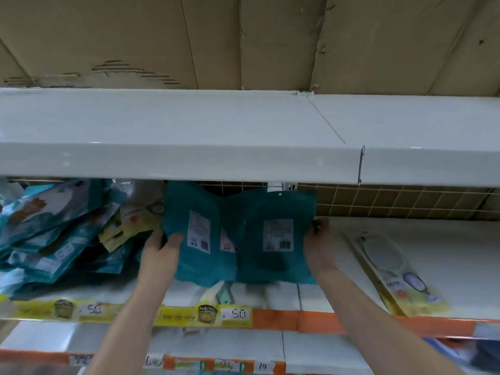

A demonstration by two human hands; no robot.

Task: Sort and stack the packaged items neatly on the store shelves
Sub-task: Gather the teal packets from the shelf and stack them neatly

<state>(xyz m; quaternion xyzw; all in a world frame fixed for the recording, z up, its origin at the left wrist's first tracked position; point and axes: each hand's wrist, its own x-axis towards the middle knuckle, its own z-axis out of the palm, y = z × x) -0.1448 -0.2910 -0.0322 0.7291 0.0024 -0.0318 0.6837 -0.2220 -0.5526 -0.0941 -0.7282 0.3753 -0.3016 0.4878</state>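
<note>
Here, in the head view, both hands hold a bundle of teal packets (238, 234) upright over the middle shelf (338, 266), their backs with white printed labels turned toward the camera. The left hand (159, 253) grips the bundle's left edge, thumb curled over the front and the other fingers hidden behind. The right hand (318, 247) grips the right edge, its fingers wrapped round the side of the packets. The bottom of the bundle hangs just above the shelf's front lip, where yellow price tags (232, 313) reading 5.0 sit on an orange strip. To the left, a loose heap of teal and white packets (54, 234) leans in disorder on the same shelf, with a few yellow packets (130, 223) tucked between the heap and the held bundle. On the right, well apart from the hands, a long yellow carded item (392, 269) lies flat on the shelf. Above runs a bare white upper shelf (189, 131), with brown cardboard (243, 36) behind it.
</note>
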